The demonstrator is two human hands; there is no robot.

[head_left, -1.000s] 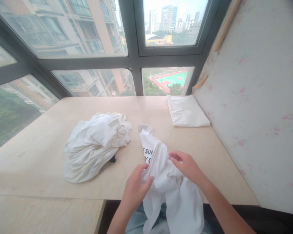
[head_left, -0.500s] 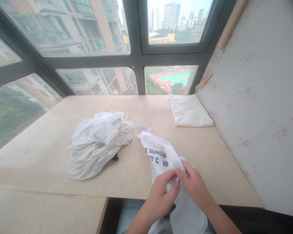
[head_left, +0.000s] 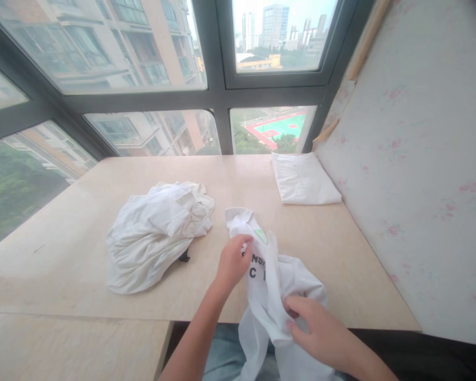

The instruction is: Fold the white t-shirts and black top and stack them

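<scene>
Folded cloth (head_left: 306,180) at 1 o'clock looks done; heap (head_left: 158,238) at 10, unsorted. Printed garment (head_left: 276,291) unfolded, pinched by left hand (head_left: 233,263), right hand (head_left: 319,329).

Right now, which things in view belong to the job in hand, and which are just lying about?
In the job:
white printed garment
left hand and right hand, both touching it

Apparently just lying about, untouched:
crumpled white fabric, left
folded white cloth, far right
</scene>
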